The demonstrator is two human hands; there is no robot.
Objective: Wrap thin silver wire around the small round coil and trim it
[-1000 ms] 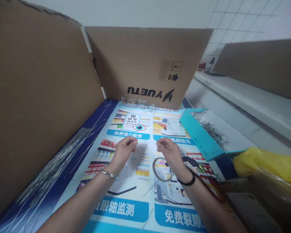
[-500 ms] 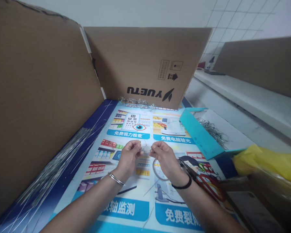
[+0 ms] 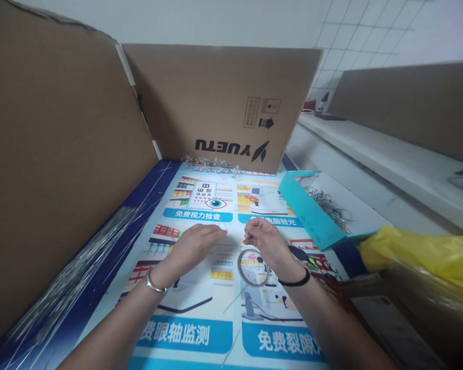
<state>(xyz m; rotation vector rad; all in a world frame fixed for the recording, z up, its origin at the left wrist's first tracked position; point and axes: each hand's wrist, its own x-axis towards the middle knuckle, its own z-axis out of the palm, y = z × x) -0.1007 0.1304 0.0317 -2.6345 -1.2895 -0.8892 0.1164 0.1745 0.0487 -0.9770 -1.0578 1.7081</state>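
My left hand (image 3: 198,245) is over the printed sheet (image 3: 220,288), its fingers pressed together and thumb underneath. A fine metal wire (image 3: 226,226) shows at its fingertips. To its right, and apart from it, my right hand (image 3: 265,240) is closed in a pinch with the other fingers curled. What sits between that thumb and forefinger is too small to make out. Just below the right hand lies a thin greyish ring (image 3: 239,272), and loose strands of wire (image 3: 234,300) lie on the sheet nearby.
Long straight wires (image 3: 77,272) lie along the left cardboard wall (image 3: 61,139). Tangled wire pieces (image 3: 210,162) gather by the back cardboard panel (image 3: 185,97). On the right stand a teal box (image 3: 308,216) holding bent wires (image 3: 327,205) and a yellow bag (image 3: 416,257). Scissors are partly hidden by my right forearm.
My hands have moved slightly apart; the left has turned so its back shows, its fingers straighter. The ring is less covered. The view has shifted a little to the right.
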